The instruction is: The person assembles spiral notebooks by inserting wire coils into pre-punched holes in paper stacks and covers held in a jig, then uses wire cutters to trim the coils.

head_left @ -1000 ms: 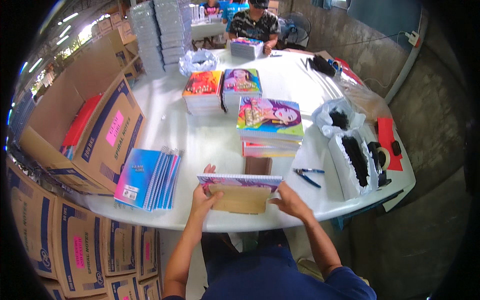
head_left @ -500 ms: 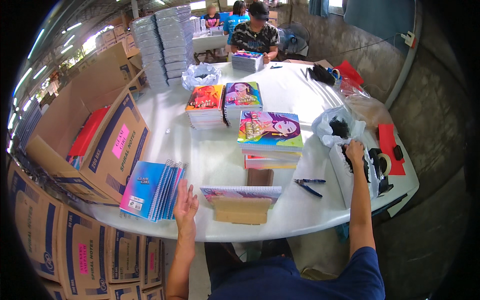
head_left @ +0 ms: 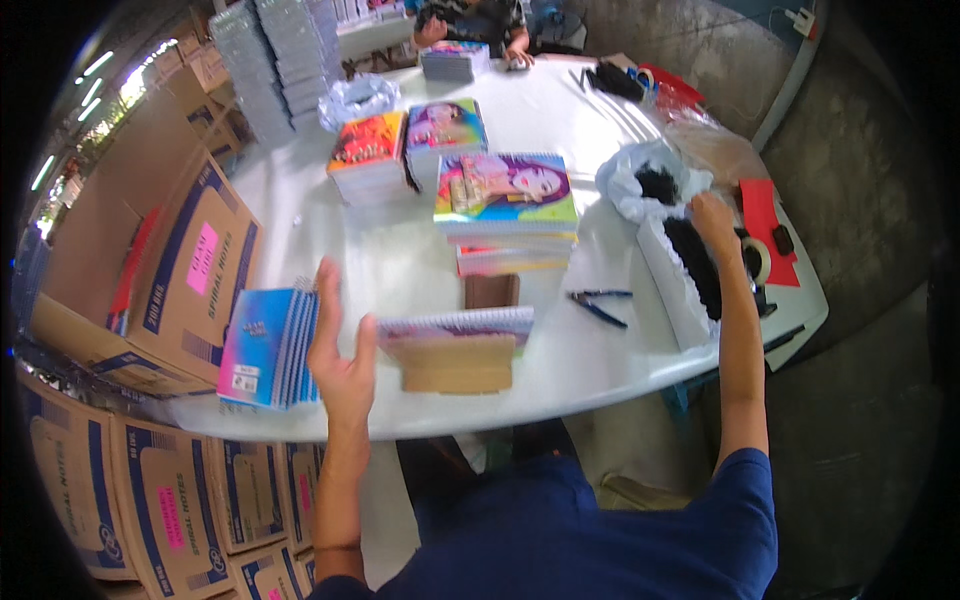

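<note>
My left hand (head_left: 338,350) hovers open over the near table edge, between a leaning row of blue spiral notebooks (head_left: 268,347) and a spiral notebook propped on a brown wooden block (head_left: 455,342). My right hand (head_left: 712,216) reaches far right into a white box of black parts (head_left: 683,272), fingers curled down among them; whether it grips anything is hidden. A stack of colourful notebooks (head_left: 505,205) stands behind the propped one. Pliers (head_left: 600,303) lie on the white table (head_left: 400,265) beside the box.
Two more notebook stacks (head_left: 405,150) sit farther back, with tall grey piles (head_left: 275,60) behind. Cardboard boxes (head_left: 160,290) crowd the left side and floor. Another person works at the far end (head_left: 470,25). A plastic bag of black parts (head_left: 650,180) and tape (head_left: 755,260) lie right.
Both hands left the propped notebook. My right hand swung out to the white box on the right; my left hand lifted and opened beside the blue notebooks.
</note>
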Motion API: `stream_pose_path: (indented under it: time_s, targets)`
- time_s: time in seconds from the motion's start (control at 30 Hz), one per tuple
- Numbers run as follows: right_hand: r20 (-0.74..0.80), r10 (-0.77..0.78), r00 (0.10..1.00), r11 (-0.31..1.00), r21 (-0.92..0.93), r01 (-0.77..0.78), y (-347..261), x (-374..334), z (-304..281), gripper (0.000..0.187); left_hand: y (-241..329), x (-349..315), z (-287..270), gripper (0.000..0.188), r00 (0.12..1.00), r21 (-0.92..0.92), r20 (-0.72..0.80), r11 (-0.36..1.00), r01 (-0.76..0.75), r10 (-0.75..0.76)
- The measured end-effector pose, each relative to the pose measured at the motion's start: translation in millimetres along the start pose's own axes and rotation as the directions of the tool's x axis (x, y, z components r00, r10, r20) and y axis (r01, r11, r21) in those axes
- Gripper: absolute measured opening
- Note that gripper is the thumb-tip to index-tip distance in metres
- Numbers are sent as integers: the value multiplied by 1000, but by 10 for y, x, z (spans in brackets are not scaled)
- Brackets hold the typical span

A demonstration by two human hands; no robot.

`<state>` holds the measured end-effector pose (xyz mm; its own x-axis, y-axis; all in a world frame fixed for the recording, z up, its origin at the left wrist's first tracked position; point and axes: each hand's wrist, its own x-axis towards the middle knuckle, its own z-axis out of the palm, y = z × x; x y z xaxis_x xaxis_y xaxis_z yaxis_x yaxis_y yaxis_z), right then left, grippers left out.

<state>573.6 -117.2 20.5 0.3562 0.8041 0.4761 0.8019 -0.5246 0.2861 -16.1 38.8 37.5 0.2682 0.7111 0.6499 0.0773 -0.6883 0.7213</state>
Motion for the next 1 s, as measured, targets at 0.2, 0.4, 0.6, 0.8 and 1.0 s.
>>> stream_pose_path:
  time_s: [0.2, 0.4, 0.6, 0.8, 1.0]
  targets:
    - [408, 202, 890, 511, 732, -452, -110, -124, -199, 40, 456, 105, 549, 53, 890, 172, 381, 926, -336, 252]
    - [24, 215, 976, 939, 268, -214, -184, -681, 56, 33, 396, 79, 519, 53, 898, 108, 385, 956, -272, 212]
    - [226, 350, 909, 933, 5, -360, -231, -606, -39, 19, 350, 53, 416, 52, 898, 149, 398, 952, -267, 189]
    - [102, 310, 945, 888, 324, -326, 530, -574, 15, 21, 361, 54, 293, 46, 901, 168, 395, 950, -263, 179]
    - [-90, 150, 985, 970, 209, -129, -482, -843, -353, 40, 366, 8, 258, 53, 906, 189, 380, 943, -274, 187]
